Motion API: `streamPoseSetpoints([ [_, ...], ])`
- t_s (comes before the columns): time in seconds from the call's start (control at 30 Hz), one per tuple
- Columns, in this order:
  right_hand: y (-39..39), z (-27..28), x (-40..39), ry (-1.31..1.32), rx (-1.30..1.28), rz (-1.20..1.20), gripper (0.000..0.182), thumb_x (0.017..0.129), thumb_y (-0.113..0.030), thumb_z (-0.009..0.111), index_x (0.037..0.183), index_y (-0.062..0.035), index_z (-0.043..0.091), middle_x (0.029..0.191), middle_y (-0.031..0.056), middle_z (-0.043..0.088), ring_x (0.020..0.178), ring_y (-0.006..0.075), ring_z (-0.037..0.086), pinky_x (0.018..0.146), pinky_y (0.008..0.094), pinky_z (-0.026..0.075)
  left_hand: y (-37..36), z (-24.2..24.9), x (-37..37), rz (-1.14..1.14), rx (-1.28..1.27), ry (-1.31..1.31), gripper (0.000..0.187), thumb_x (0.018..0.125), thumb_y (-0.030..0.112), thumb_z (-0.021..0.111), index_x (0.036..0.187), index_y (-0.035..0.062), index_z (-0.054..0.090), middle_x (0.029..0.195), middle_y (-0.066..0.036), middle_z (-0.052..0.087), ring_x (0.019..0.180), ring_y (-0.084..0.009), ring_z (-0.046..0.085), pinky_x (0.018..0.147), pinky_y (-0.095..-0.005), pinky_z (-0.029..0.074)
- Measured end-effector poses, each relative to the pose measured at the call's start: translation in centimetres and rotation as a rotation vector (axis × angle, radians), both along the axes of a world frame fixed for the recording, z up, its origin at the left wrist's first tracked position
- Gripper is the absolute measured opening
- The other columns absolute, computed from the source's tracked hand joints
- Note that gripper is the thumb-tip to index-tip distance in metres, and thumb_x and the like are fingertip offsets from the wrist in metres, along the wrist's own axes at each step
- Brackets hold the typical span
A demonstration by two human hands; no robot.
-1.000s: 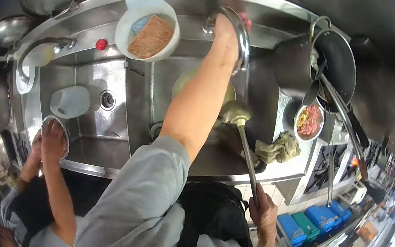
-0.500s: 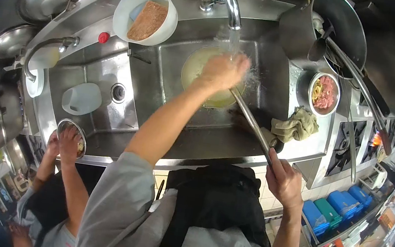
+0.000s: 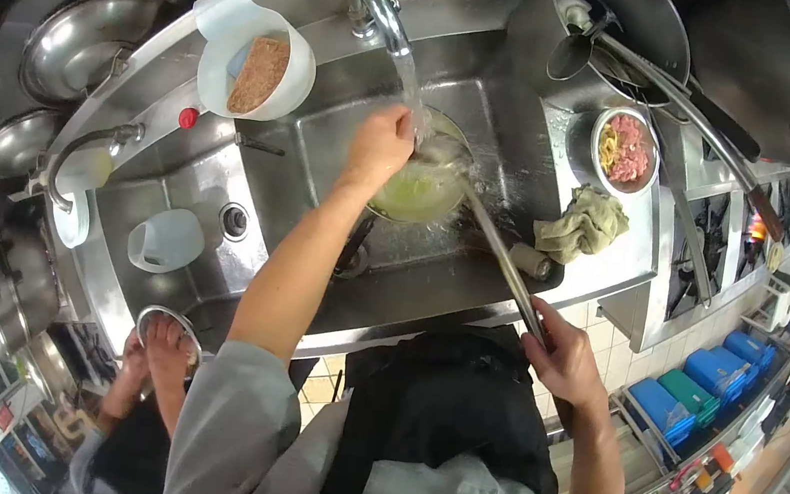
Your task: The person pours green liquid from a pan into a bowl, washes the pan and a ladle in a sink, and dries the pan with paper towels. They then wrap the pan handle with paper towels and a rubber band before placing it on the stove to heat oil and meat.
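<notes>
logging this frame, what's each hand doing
Left: by the running water, grip cannot be told
Right: closed on the ladle's handle

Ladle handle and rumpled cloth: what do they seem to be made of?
The handle looks like smooth metal, probably stainless steel: grey, with a bright sheen along it. The cloth looks like matt fabric, perhaps cotton: soft, dull folds; its fibre can't be told.
</notes>
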State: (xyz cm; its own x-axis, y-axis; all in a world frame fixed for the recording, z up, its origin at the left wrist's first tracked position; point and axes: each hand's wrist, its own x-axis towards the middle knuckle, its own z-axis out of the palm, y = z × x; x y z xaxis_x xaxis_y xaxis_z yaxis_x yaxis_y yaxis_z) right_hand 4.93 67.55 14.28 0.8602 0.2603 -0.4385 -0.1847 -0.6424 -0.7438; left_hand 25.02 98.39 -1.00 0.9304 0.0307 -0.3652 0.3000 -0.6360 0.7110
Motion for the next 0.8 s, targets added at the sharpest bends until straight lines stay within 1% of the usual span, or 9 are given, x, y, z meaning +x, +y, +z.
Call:
streamPoseSetpoints([
  [0.07,1.3,0.3,0.7,0.219,0.142,-0.168,0.053,0.089,-0.004,0.065,0.139,0.0031,0.049,0.075,0.0126,0.063,0.056,0.0186,0.061,0.052,0.0311,0.047,-1.5,1.4,-0.3,0.136,-0.072,-0.401,0.019,0.093,0.021,0.063,0.103,0.0049,0.068,0.094,-0.015,0.07,0.091,-0.0415,0.067,0.077,-0.0471,0.053],
  [0.13,3.0,1.1,1.6,0.551,0.412,-0.414,0.054,0.093,-0.007,0.062,0.142,0.0056,0.043,0.078,0.0054,0.06,0.053,0.0131,0.056,0.048,0.0257,0.042,-1.8,1.2,-0.5,0.068,-0.026,-0.479,0.021,0.094,0.022,0.062,0.104,0.0051,0.068,0.095,-0.017,0.069,0.092,-0.0412,0.067,0.078,-0.0477,0.053],
  [0.23,4.6,1.1,2.5,0.685,0.678,-0.559,0.052,0.093,-0.008,0.06,0.141,0.0053,0.045,0.078,0.006,0.057,0.049,0.0126,0.052,0.046,0.0248,0.041,-1.7,-1.0,-0.7,-0.041,0.064,-0.477,0.023,0.095,0.025,0.063,0.108,0.0067,0.067,0.104,-0.018,0.068,0.095,-0.0388,0.067,0.083,-0.047,0.053],
  [0.3,5.8,1.8,2.9,0.736,0.741,-0.581,0.052,0.092,-0.008,0.058,0.14,0.0046,0.044,0.077,0.0052,0.053,0.047,0.012,0.048,0.045,0.0242,0.04,-2.0,-2.5,-0.8,-0.093,0.103,-0.398,0.025,0.095,0.027,0.064,0.111,0.008,0.067,0.112,-0.017,0.068,0.098,-0.0368,0.067,0.086,-0.0457,0.053],
  [0.4,7.1,2.7,3.2,0.907,0.927,-0.55,0.052,0.091,-0.006,0.057,0.139,0.0049,0.041,0.074,0.0042,0.049,0.046,0.0118,0.048,0.044,0.0245,0.04,-2.9,-3.0,-0.4,-0.143,0.271,-0.677,0.027,0.097,0.028,0.059,0.115,0.0102,0.066,0.114,-0.019,0.067,0.108,-0.039,0.063,0.093,-0.0491,0.05],
  [0.5,7.7,2.4,3.5,0.906,0.91,-0.517,0.053,0.091,-0.006,0.057,0.14,0.0053,0.04,0.074,0.0042,0.05,0.046,0.0116,0.047,0.044,0.0248,0.04,-2.8,-2.4,-0.6,-0.188,0.064,-0.38,0.032,0.097,0.029,0.059,0.117,0.005,0.065,0.113,-0.023,0.066,0.102,-0.0431,0.064,0.092,-0.0504,0.05],
  [0.57,7.2,2.3,3.4,0.894,0.873,-0.478,0.053,0.091,-0.006,0.057,0.14,0.0052,0.04,0.074,0.0045,0.05,0.046,0.0117,0.048,0.044,0.0249,0.04,-1.9,-1.3,-0.2,-0.452,0.109,0.07,0.033,0.098,0.031,0.055,0.117,0.0072,0.065,0.116,-0.025,0.066,0.1,-0.0429,0.065,0.092,-0.0514,0.05],
  [0.7,7.0,2.3,3.3,0.885,0.847,-0.451,0.052,0.091,-0.005,0.056,0.139,0.0053,0.041,0.073,0.0052,0.052,0.047,0.0128,0.05,0.044,0.0259,0.041,-2.4,-0.7,-0.5,-0.314,0.29,-0.018,0.036,0.099,0.035,0.049,0.113,0.007,0.066,0.117,-0.025,0.066,0.104,-0.041,0.066,0.091,-0.0488,0.052],
  [0.8,6.3,1.8,3.2,0.807,0.675,-0.43,0.051,0.091,-0.004,0.055,0.139,0.0041,0.042,0.073,0.0053,0.053,0.049,0.0132,0.052,0.044,0.0268,0.042,-1.6,-0.6,-0.9,-0.435,0.219,0.272,0.042,0.099,0.039,0.049,0.105,0.002,0.067,0.111,-0.026,0.068,0.098,-0.0345,0.069,0.085,-0.0462,0.055],
])
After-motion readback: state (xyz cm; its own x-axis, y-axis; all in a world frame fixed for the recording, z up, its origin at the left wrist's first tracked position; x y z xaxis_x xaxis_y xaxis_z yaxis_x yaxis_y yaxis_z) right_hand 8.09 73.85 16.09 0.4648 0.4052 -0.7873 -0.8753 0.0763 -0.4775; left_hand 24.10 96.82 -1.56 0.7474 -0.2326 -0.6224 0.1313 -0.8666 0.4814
